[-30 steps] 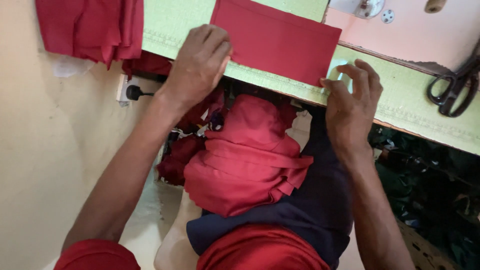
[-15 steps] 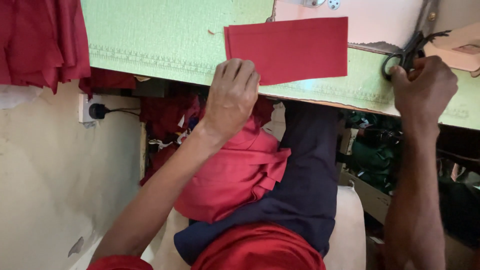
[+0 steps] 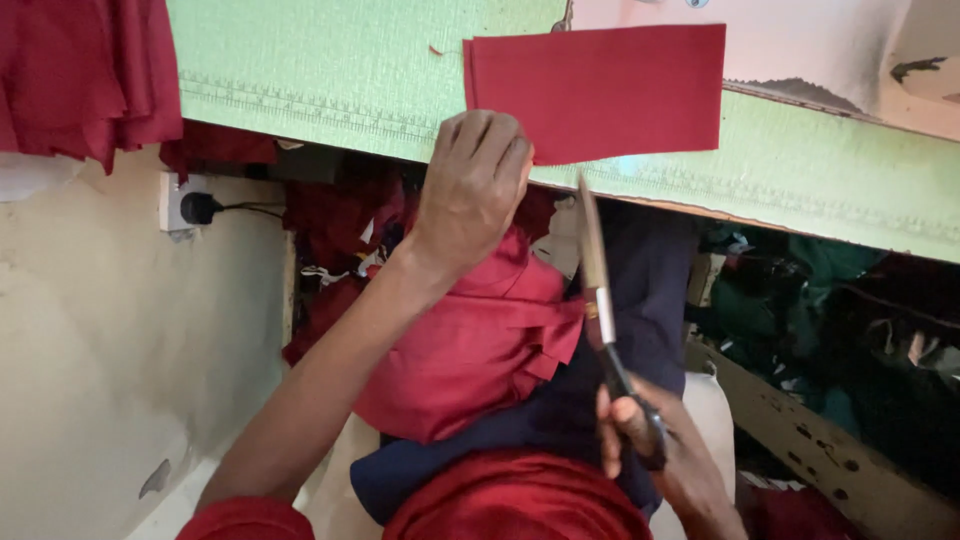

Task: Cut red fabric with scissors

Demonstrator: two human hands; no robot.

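Scissors (image 3: 605,330), long-bladed steel with dark handles, are gripped in my right hand (image 3: 650,450) low in the head view, fingers clenched through the handle loops, the blades drawn together and pointing up toward the near edge of the pale green patterned desk (image 3: 330,70). My left hand (image 3: 470,190) rests at that edge with its fingers curled down on the lower left corner of the flat rectangular piece of red cloth (image 3: 600,85); it pins the piece rather than grasping it. The cloth lies flat on the desk, its lower edge just over the desk's edge, well clear of the blade tips. A bundle of folded red fabric (image 3: 470,350) sits on my lap over dark blue trousers (image 3: 650,290), directly under the scissors. More red cloth (image 3: 80,70) hangs at the upper left, and a white wall socket with a black plug (image 3: 190,205) shows on the cream wall below it. In my judgement, good handling here calls for the left hand to keep the piece flat and unshifted so its edges stay square. The blades should stay together until they are lined up with the intended edge. The points should be carried up past the lap bundle without snagging its loose folds. The pinning fingers should sit well to the side of the cutting line. I cannot tell from this view whether any line is marked on the cloth.
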